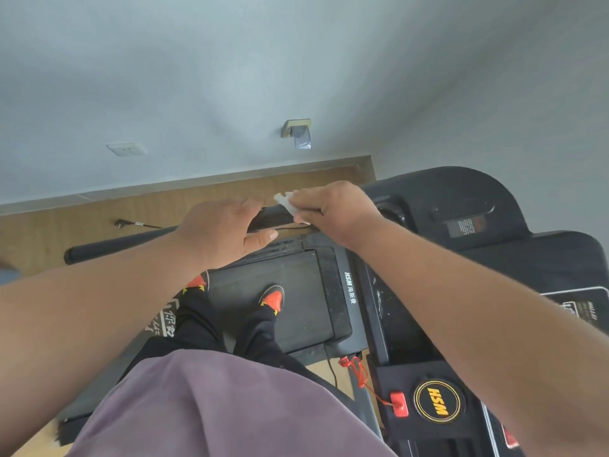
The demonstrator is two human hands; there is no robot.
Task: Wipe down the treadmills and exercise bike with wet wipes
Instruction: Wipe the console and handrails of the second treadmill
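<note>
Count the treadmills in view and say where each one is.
2. One treadmill lies under the person's feet, its handlebar gripped by the left hand. A second treadmill stands at right beside it. Others may be out of frame.

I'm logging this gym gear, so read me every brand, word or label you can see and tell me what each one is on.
"HSM", white, then unreadable characters: side rail of the treadmill.
"HSM", yellow: round badge on the console.
White characters on the trouser leg: cannot make out.
Label on the second treadmill: too small.
Plate at right: blurred.
</note>
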